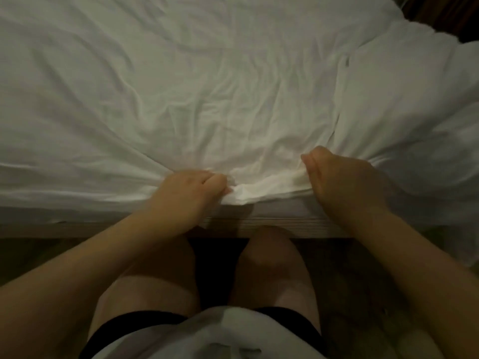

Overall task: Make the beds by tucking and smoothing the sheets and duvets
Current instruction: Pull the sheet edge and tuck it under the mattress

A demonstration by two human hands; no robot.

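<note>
A wrinkled white sheet (181,86) covers the bed and fills the upper half of the view. At the near edge, my left hand (191,193) grips a bunched fold of the sheet with curled fingers. My right hand (342,180) pinches the same sheet edge a little to the right, fingers curled, the cloth stretched between both hands. A puffy white duvet (414,112) lies heaped on the right side of the bed, overlapping the sheet.
The mattress side and bed base (285,224) run across below the hands. My knees (269,252) stand close against the bed over a dark floor. A dark surface (445,14) shows at the top right corner beyond the bed.
</note>
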